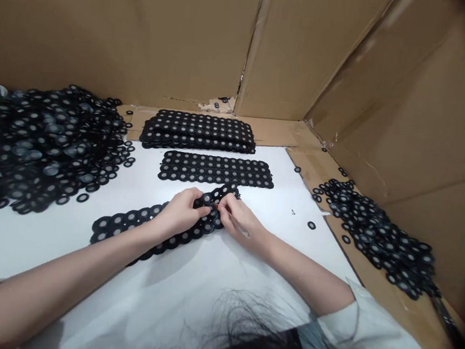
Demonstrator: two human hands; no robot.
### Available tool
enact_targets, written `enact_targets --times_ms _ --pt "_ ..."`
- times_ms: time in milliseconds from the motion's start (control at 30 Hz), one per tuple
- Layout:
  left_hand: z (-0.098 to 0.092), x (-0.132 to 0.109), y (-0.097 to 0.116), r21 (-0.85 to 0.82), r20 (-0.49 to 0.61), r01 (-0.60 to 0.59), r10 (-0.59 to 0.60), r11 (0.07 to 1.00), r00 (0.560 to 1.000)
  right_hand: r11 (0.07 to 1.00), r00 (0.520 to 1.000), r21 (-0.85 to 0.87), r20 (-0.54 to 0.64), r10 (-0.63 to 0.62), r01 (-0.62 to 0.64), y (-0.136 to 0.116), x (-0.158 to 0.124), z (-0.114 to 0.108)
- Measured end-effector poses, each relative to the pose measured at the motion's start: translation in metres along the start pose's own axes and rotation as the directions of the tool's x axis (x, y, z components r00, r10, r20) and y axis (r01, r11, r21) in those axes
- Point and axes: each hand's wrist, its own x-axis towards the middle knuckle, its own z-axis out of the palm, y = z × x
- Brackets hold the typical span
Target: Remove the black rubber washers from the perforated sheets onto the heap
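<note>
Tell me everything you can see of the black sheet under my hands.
The sheet looks like black plastic: rows of joined discs, many grey-centred. It lies aslant on the white table, right end farther from you. Your left hand and right hand touch that end; your left forearm hides part.

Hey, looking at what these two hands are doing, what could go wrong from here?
The left forearm crosses over the ring sheet, so shifting it might drag the sheet.
The left hand and right hand work close together, so fingers could get in each other's way.
The sheet's far end sits near the flat sheet and might nudge it.
</note>
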Motion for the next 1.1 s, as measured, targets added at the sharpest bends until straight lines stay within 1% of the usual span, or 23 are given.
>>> enact_targets --times_ms 67,133,200,233,267,300,333,367,400,433,467,500,533,567,600,633,733,867,967,1033,1067,1100 --pt "-0.003 -0.003 0.002 -0.038 0.049 -0.006 0.008 0.999 0.999 1.000 1.000 0.013 -0.010 0.015 -0.014 0.000 0.003 0.003" --pt "-0.007 -0.004 0.003 -0.045 0.086 -0.031 0.035 0.998 0.996 0.994 0.998 0.090 -0.024 0.059 -0.057 0.003 0.005 0.002" --pt "-0.010 -0.005 0.004 -0.052 0.104 -0.042 0.047 0.998 0.993 0.962 0.996 0.259 -0.012 0.087 -0.081 0.010 0.005 -0.003" --pt "-0.011 -0.005 0.004 -0.077 0.114 -0.028 0.037 0.997 0.993 0.928 0.996 0.363 -0.010 0.093 -0.083 0.013 0.005 -0.006" --pt "-0.011 -0.005 0.005 -0.119 0.129 -0.004 0.019 0.993 0.992 0.886 0.994 0.458 -0.034 0.100 -0.074 0.016 0.005 -0.011" --pt "-0.011 -0.006 0.005 -0.169 0.148 0.018 0.007 0.985 0.989 0.852 0.989 0.522 -0.096 0.113 -0.047 0.018 0.005 -0.015" --pt "-0.011 -0.006 0.004 -0.213 0.162 0.030 0.005 0.977 0.987 0.841 0.974 0.542 -0.186 0.129 -0.008 0.019 0.004 -0.019" --pt "-0.010 -0.006 0.004 -0.237 0.165 0.030 0.010 0.971 0.986 0.858 0.951 0.513 -0.281 0.132 0.032 0.018 0.003 -0.021" --pt "-0.009 -0.006 0.003 -0.241 0.153 0.018 0.019 0.970 0.988 0.898 0.927 0.435 -0.362 0.102 0.071 0.017 0.002 -0.022" --pt "-0.008 -0.006 0.002 -0.232 0.135 -0.005 0.037 0.973 0.990 0.942 0.914 0.316 -0.404 0.029 0.109 0.016 0.001 -0.021" --pt "-0.006 -0.005 0.000 -0.216 0.111 -0.033 0.058 0.976 0.992 0.973 0.916 0.168 -0.392 -0.083 0.160 0.014 0.000 -0.017" --pt "-0.005 -0.005 -0.001 -0.194 0.082 -0.062 0.079 0.979 0.993 0.973 0.920 0.013 -0.328 -0.214 0.231 0.013 0.000 -0.013" --pt "-0.003 -0.005 -0.002 -0.167 0.048 -0.089 0.098 0.982 0.994 0.946 0.920 -0.122 -0.226 -0.321 0.300 0.012 -0.001 -0.007" --pt "-0.002 -0.006 -0.003 -0.135 0.015 -0.111 0.114 0.985 0.993 0.909 0.913 -0.227 -0.139 -0.384 0.348 0.012 0.000 -0.002" --pt "0.000 -0.007 -0.004 -0.099 -0.018 -0.125 0.124 0.987 0.992 0.873 0.903 -0.306 -0.086 -0.421 0.379 0.013 0.000 0.004" --pt "0.001 -0.008 -0.005 -0.057 -0.047 -0.134 0.131 0.989 0.990 0.849 0.898 -0.362 -0.062 -0.435 0.386 0.014 0.001 0.008" --pt "0.004 -0.013 -0.005 0.060 -0.106 -0.161 0.167 0.985 0.980 0.800 0.883 -0.430 -0.013 -0.470 0.419 0.021 0.003 0.013" --pt "0.006 -0.019 -0.005 0.146 -0.149 -0.196 0.217 0.970 0.965 0.765 0.869 -0.443 0.069 -0.490 0.467 0.029 0.007 0.006" --pt "0.006 -0.021 -0.005 0.165 -0.134 -0.213 0.236 0.963 0.962 0.749 0.844 -0.408 0.119 -0.522 0.521 0.032 0.007 0.003" --pt "0.006 -0.022 -0.005 0.172 -0.122 -0.222 0.244 0.960 0.962 0.743 0.834 -0.395 0.138 -0.534 0.541 0.029 0.007 0.006" --pt "0.007 -0.023 -0.004 0.177 -0.115 -0.228 0.250 0.957 0.961 0.750 0.838 -0.388 0.134 -0.529 0.535 0.026 0.008 0.008" --pt "0.008 -0.024 -0.003 0.183 -0.107 -0.235 0.257 0.954 0.960 0.775 0.855 -0.380 0.094 -0.510 0.504 0.022 0.010 0.010"
